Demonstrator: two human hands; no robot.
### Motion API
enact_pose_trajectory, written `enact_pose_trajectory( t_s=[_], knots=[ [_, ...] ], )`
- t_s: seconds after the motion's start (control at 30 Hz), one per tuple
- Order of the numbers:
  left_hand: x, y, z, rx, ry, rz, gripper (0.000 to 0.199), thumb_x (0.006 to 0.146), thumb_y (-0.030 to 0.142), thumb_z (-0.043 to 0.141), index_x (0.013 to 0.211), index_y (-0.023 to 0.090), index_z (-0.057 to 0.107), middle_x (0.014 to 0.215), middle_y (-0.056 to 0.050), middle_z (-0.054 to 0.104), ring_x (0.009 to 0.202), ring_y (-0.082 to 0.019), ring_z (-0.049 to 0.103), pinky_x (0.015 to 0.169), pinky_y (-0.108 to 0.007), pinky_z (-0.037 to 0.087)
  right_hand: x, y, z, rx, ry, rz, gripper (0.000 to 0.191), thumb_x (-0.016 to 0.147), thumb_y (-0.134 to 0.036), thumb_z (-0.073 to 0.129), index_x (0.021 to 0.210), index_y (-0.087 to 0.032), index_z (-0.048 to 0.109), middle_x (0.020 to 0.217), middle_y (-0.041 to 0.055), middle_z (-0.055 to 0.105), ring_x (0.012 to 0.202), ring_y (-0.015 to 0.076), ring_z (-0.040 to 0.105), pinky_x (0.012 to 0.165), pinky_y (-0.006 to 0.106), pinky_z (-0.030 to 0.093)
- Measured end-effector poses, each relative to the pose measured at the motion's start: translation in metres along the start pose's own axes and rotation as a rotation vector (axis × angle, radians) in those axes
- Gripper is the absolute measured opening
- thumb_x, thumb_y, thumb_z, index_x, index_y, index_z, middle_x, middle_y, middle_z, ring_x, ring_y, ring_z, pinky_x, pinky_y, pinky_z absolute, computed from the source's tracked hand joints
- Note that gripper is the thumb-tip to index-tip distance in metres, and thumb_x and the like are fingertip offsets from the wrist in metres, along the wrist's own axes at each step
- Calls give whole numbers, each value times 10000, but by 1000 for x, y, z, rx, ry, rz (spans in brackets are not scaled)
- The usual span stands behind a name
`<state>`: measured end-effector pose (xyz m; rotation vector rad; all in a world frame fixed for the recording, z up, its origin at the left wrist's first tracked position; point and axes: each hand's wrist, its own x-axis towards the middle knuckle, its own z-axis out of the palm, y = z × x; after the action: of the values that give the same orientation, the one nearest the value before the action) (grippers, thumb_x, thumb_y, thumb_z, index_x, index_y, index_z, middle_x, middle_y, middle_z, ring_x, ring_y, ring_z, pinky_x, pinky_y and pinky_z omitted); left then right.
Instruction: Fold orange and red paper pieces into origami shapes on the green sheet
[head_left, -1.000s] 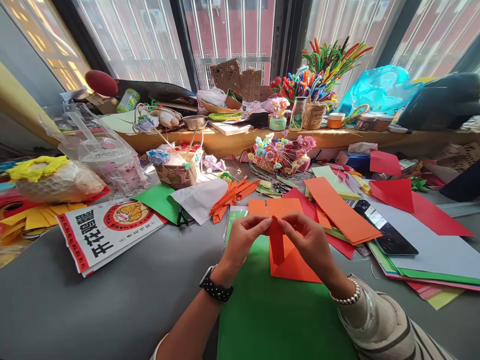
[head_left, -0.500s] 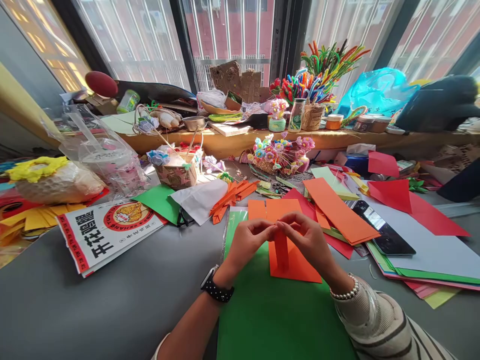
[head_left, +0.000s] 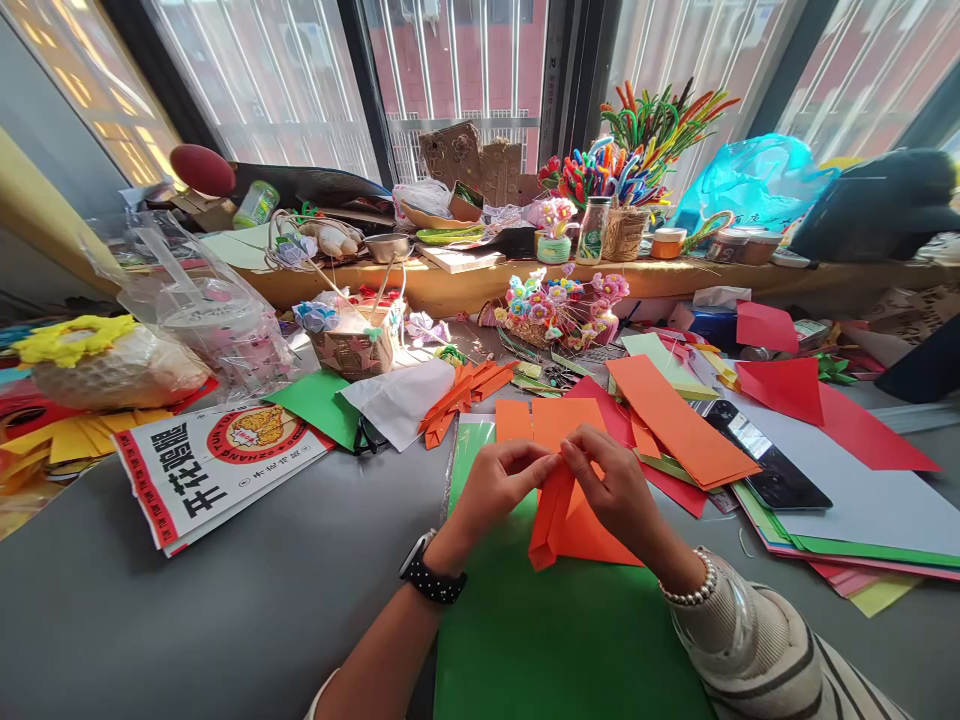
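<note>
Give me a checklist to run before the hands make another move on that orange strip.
1. Left hand pinching the folded strip near its upper end: ok.
2. Right hand pinching that end too: ok.
3. Upper tip of the strip fully in sight: not ok, fingers cover it.
4. Creases at that tip sharp: cannot tell.
5. Orange paper out from behind the strip: not ok, it lies on the green sheet.
6. Phone off the green sheet: ok.
</note>
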<state>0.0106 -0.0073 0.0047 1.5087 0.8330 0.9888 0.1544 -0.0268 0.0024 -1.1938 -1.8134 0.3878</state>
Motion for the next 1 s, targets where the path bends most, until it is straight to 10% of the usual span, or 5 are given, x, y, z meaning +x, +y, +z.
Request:
enact_pose_trajectory(
  t_s=[0.8, 1.0],
  knots=[
    [1, -1, 2, 36, -117, -79, 208, 675, 336, 579, 595, 144, 582, 535, 33, 440, 517, -77, 381, 471, -197, 287, 1, 3, -3, 34, -3, 87, 274, 838, -308, 360, 589, -195, 382, 535, -29, 411, 489, 100, 388, 463, 223, 320],
    [3, -2, -1, 35, 98, -74, 214, 663, 335, 599, 570, 144, 577, 574, 24, 476, 539, -82, 442, 524, -201, 352, 1, 4, -4, 163, -3, 150, 228, 820, -367, 396, 728, -185, 497, 659, 11, 551, 596, 123, 525, 540, 232, 425]
  ],
)
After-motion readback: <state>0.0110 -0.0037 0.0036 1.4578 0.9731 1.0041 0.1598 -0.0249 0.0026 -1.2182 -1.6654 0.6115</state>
